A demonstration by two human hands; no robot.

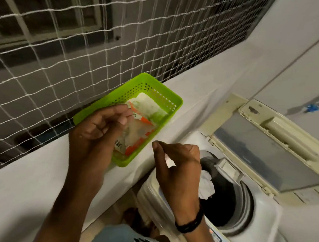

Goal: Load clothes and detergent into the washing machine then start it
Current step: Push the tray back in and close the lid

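Observation:
A green perforated basket (167, 95) sits on the white ledge and holds white and orange detergent sachets (146, 113). My left hand (98, 131) is over the basket's near end and pinches one sachet (130, 138) between curled fingers and thumb. My right hand (176, 167) hovers just right of the basket, pinching a small white torn scrap (169, 162). Below it the top-load washing machine (260, 216) stands with its lid (267, 153) raised; white and dark clothes (207, 188) lie in the drum.
White netting (85, 50) covers the opening behind the ledge (33, 179). A white cabinet (303, 63) rises behind the machine's lid. A black band circles my right wrist. The gap between ledge and machine is narrow.

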